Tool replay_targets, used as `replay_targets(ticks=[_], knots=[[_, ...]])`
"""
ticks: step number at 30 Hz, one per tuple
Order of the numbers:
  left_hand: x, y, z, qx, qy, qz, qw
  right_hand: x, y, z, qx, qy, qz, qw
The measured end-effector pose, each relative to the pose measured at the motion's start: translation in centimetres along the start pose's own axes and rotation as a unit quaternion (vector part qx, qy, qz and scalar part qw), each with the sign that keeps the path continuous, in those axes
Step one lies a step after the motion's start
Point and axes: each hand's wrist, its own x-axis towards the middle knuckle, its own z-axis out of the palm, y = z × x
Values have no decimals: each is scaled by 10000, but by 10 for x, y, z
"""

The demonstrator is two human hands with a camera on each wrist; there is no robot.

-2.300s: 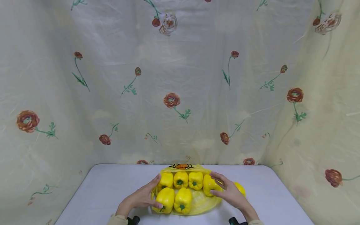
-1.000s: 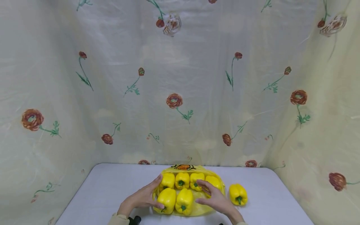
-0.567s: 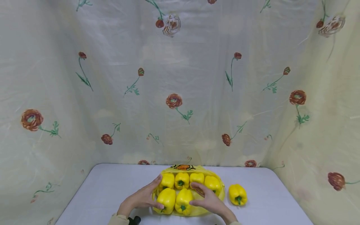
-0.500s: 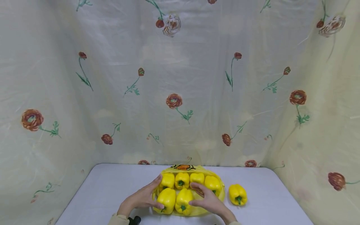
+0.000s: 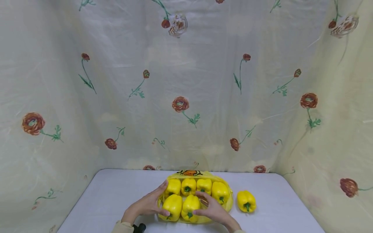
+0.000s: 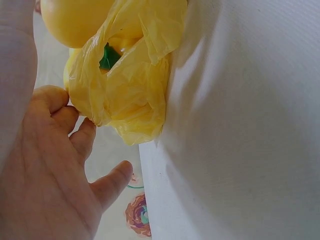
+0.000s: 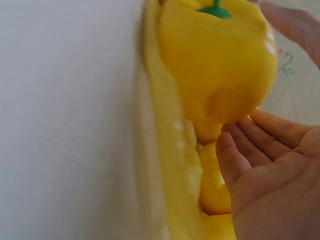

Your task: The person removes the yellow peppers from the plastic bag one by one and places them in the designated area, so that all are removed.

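A yellow plastic bag lies open on the table with several yellow bell peppers in it. My left hand is at the bag's left edge. In the left wrist view its curled fingers hold the thin plastic rim; in the head view the thumb lies over the front-left bell pepper. My right hand reaches into the front of the bag and spans the front-right bell pepper. In the right wrist view the fingertips are at this pepper's underside and the thumb at its stem end.
One yellow bell pepper lies outside the bag to the right. Another row of peppers, including one at the right, stands at the back of the bag. The white table meets a floral curtain behind and at the sides.
My right hand has let go of the back-right pepper in the bag and moved left to the front-right pepper. The left hand stays at the bag's left edge.
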Motion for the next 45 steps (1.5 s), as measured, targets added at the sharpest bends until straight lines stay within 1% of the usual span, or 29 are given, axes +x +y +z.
replay_targets(ticks=[6, 10, 14, 20, 25, 30, 35, 41, 45], knots=[[1, -1, -1, -58, -2, 73, 10000, 3, 5, 6, -144, 61, 185, 9997], [1, -3, 0, -38, -15, 126, 9999, 7, 10, 10, -20, -6, 439, 9990], [2, -5, 1, -26, -14, 105, 9999, 8, 13, 11, 127, -138, 619, 9979], [2, -4, 1, -96, -28, 10, 9999, 8, 13, 12, 185, -170, 744, 9969], [0, -4, 1, -127, -71, -23, 9999, 8, 13, 12, 232, -220, 705, 9970], [1, -4, -1, -152, -56, 65, 9998, 9, 15, 10, 222, -233, 538, 9980], [0, -4, -1, -138, -62, 126, 9998, 7, 13, 7, 110, -151, 470, 9987], [0, -4, -2, -96, -62, 142, 9998, 5, 9, 3, 2, -114, 488, 9987], [1, -4, -3, -81, -55, 146, 9998, 5, 6, 0, 129, -202, 516, 9984]])
